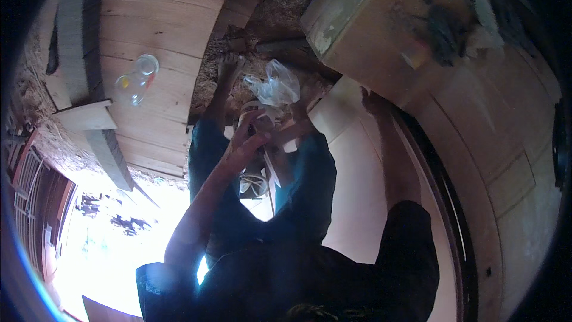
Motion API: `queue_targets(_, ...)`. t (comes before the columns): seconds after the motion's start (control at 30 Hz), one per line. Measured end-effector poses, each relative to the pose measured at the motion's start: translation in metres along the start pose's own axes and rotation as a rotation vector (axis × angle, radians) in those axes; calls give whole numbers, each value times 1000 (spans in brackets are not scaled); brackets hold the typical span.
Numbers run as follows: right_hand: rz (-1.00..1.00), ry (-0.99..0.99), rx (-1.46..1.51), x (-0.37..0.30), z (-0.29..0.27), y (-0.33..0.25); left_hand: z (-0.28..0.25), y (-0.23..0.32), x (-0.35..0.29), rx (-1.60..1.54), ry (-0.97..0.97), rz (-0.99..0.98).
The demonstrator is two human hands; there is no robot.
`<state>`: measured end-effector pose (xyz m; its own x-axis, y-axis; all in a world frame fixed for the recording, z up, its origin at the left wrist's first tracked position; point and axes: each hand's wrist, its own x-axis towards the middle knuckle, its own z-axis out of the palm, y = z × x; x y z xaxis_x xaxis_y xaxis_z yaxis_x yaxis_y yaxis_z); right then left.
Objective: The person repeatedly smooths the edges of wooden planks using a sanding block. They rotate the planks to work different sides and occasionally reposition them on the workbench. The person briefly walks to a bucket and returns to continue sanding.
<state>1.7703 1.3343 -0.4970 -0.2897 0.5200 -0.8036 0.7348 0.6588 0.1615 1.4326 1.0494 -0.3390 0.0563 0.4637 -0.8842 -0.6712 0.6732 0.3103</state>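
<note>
My left hand (245, 144) is between my knees, its fingers closed around a small greyish-brown block (263, 123). Just beyond it a pale, round-rimmed tub (250, 107) is partly covered by the fingers. A flat wooden strip (292, 133) lies beside the block, and a pale, thin board (274, 166) slants down below the hand. A crumpled clear plastic bag (277, 87) sits between my feet. My right hand (372, 102) reaches out to the right, at the edge of a large pale panel (360, 161). Its fingers are dim and blurred, so their grip is unclear.
On the wooden planks at left (161, 30) lies a clear plastic container (138, 79), near a long dark beam (83, 36). A wooden workbench or cabinet (476, 125) fills the right, with dark items (444, 30) on it. Shavings (286, 6) cover the ground ahead.
</note>
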Motion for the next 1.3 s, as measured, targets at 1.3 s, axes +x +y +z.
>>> queue_targets(1.3, -35, -199, 199, 108, 128, 6, 43, 26, 66, 359, -261, -246)
